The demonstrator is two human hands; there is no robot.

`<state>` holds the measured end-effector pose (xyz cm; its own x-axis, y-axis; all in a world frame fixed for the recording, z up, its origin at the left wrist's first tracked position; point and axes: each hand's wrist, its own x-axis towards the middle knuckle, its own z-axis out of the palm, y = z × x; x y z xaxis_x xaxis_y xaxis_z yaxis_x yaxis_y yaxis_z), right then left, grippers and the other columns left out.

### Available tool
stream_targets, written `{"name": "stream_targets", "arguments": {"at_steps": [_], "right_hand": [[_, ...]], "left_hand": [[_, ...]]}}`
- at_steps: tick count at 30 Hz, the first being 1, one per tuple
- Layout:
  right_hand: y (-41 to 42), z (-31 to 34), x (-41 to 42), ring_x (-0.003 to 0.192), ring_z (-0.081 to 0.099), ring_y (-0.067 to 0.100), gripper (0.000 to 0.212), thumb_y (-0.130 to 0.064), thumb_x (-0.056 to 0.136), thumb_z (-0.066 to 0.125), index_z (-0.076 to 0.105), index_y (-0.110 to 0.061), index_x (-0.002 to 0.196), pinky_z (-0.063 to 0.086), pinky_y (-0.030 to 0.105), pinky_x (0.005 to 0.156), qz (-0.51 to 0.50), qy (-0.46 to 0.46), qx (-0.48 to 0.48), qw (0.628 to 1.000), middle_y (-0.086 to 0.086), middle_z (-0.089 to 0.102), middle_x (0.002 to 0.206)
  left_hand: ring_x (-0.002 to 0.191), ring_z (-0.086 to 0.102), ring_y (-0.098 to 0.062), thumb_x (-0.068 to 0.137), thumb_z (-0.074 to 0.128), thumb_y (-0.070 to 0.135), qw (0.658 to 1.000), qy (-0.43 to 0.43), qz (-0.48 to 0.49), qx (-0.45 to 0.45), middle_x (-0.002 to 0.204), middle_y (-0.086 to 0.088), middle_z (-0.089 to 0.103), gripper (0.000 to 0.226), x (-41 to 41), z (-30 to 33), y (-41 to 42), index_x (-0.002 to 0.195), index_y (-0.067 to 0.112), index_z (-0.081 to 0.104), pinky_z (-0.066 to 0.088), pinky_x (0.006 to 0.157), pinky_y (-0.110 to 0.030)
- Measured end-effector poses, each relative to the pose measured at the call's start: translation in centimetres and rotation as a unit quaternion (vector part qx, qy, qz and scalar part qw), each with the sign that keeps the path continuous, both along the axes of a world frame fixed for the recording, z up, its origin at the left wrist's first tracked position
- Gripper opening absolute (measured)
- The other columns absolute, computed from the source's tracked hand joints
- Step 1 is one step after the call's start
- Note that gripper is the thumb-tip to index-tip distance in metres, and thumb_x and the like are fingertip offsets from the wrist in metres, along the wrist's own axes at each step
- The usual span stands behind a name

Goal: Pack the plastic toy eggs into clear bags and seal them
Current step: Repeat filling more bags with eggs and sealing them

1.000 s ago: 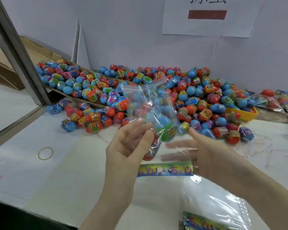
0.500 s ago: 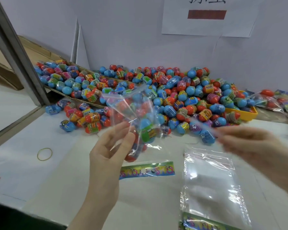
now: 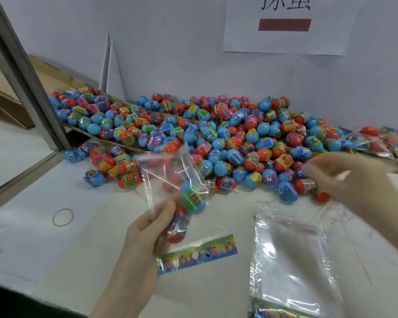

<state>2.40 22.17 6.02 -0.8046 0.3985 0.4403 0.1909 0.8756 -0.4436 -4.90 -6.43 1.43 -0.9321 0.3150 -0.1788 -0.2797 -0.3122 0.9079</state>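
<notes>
White laminate covers the table (image 3: 83, 255), whose far half carries the large heap of blue-and-orange plastic toy eggs (image 3: 216, 134) banked against the back wall. The heap lies directly ahead of both hands and stretches left to right; its near edge sits just beyond the right hand (image 3: 354, 180). An empty flat clear bag with a printed header card (image 3: 290, 258) lies on the table below the right hand, long axis running toward the viewer, its lower end cut off by the frame. The partly filled clear plastic bag (image 3: 170, 175), held upright by the left hand (image 3: 147, 228) with fingers curled round its lower part, has its mouth uppermost and tilted toward the heap. Two eggs show inside, a blue-and-green one above an orange-ended one; any others are obscured by glare and fingers. The right hand, nearer to the heap, hovers over its near edge, fingers spread and loosely bent; motion blur prevents confirming whether it holds anything. A loose multicoloured printed paper header strip (image 3: 197, 254) lies just below the held bag.
</notes>
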Motion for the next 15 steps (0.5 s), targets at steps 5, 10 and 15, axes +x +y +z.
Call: {"name": "stream_targets", "arguments": {"at_steps": [5, 10, 15], "right_hand": [[-1.6, -4.6, -4.2, 0.094, 0.053, 0.025, 0.040, -0.040, 0.077, 0.068, 0.059, -0.017, 0.109, 0.043, 0.034, 0.073, -0.050, -0.209, 0.062, 0.975, 0.003, 0.055, 0.099], [-1.3, -4.2, -3.5, 0.076, 0.054, 0.022, 0.035, -0.022, 0.066, 0.081, 0.062, -0.015, 0.095, 0.039, 0.027, 0.061, -0.031, -0.042, -0.059, 0.997, 0.004, 0.062, 0.087], [-4.6, 3.1, -1.3, 0.074, 0.065, 0.009, 0.032, -0.040, 0.050, 0.078, 0.068, -0.030, 0.079, 0.051, 0.014, 0.058, 0.146, 0.163, -0.353, 0.910, -0.007, 0.070, 0.080]], "left_hand": [[0.082, 0.071, -0.020, 0.051, 0.066, 0.039, 0.998, 0.001, -0.067, 0.007, 0.092, -0.005, 0.074, 0.037, 0.5, 0.2, 0.7, 0.084, 0.025, 0.076, 0.058, 0.062, -0.028], [0.084, 0.071, -0.027, 0.058, 0.065, 0.033, 0.993, 0.009, -0.118, -0.001, 0.093, -0.008, 0.073, 0.036, 0.9, 0.5, 1.2, 0.091, 0.019, 0.073, 0.057, 0.061, -0.029], [0.076, 0.070, -0.017, 0.060, 0.066, 0.026, 0.986, 0.050, -0.155, -0.039, 0.090, 0.000, 0.073, 0.045, 1.6, 0.9, 2.5, 0.104, 0.023, 0.063, 0.056, 0.060, -0.023]]}}
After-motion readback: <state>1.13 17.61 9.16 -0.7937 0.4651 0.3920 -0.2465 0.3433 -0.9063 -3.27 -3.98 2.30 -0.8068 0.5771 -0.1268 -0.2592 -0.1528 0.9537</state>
